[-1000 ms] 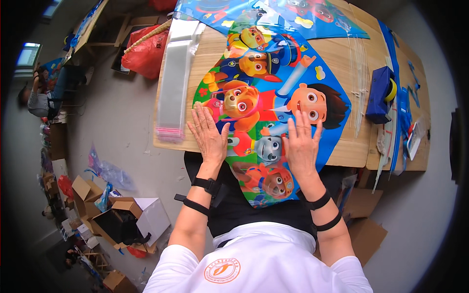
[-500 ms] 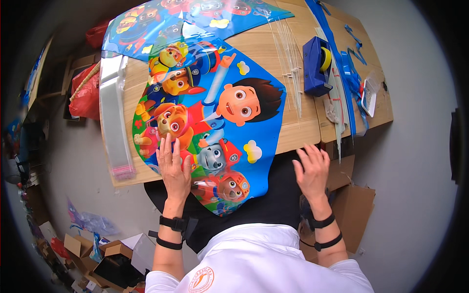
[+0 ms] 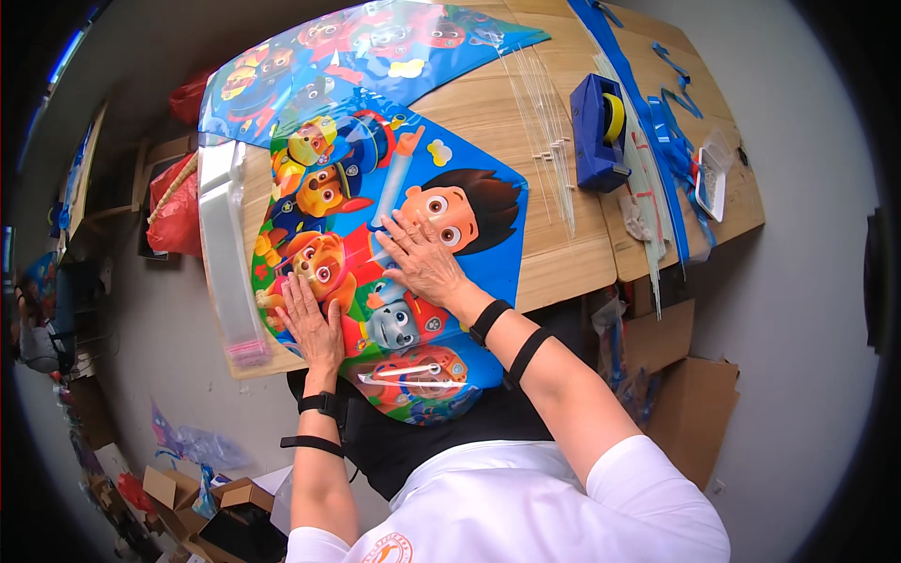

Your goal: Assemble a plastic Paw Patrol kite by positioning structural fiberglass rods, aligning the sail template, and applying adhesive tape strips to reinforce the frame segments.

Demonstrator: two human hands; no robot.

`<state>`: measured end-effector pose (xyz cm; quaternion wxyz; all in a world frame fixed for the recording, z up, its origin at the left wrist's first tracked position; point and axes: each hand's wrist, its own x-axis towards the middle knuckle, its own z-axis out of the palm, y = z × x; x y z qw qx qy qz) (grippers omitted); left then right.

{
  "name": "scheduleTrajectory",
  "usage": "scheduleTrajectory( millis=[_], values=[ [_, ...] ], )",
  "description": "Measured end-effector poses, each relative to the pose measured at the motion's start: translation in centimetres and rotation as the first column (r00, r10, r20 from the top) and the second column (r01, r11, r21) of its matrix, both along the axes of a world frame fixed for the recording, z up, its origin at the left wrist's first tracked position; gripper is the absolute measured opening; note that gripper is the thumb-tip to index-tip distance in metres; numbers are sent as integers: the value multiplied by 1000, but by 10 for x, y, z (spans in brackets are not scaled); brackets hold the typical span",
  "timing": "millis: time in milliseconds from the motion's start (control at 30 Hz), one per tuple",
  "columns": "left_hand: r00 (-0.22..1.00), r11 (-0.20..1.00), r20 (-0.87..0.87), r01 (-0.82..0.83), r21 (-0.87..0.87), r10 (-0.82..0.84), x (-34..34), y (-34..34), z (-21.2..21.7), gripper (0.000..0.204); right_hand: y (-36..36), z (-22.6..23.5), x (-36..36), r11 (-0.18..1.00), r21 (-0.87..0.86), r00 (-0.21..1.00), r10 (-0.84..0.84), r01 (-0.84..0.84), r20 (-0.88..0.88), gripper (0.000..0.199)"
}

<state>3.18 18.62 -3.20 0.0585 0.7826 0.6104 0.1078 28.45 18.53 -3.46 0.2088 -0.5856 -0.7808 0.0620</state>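
Observation:
A glossy blue printed sheet [image 3: 502,216] with cartoon dogs and a dark-haired cartoon figure lies on the wooden table. Its near end hangs over the front edge onto my lap and bends there. My left hand [image 3: 313,324] rests flat on the sheet's left part, fingers spread. Flat on its middle, just under the dark-haired figure's face, lies my right hand [image 3: 427,265], also with fingers apart. Neither hand grips anything. Beyond, more sheets of the same print [image 3: 413,80] overlap at the far left of the table.
Clear plastic sleeves [image 3: 223,253] lie along the table's left edge. Thin pale rods [image 3: 552,141], a blue tape dispenser [image 3: 591,141], blue ribbon [image 3: 662,122] and a small white tray [image 3: 711,188] are on the right. Cardboard boxes [image 3: 693,403] stand on the floor.
My right hand has come from beyond the sheet's right side, above the table's front edge, leftward onto the middle of the sheet. My left hand stays on its left part.

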Motion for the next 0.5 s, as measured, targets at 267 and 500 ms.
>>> scheduleTrajectory(
  millis=[267, 500],
  values=[
    [1000, 1000, 8, -2, -9, 2, -4, 3, 1, 76, -14, 7, 54, 986, -6, 985, -169, 169, 19, 69],
    [1000, 1000, 14, -3, 10, 3, -2, 2, 2, 77, -28, -6, 121, 913, 12, 911, -409, 409, 52, 76]
  ],
)
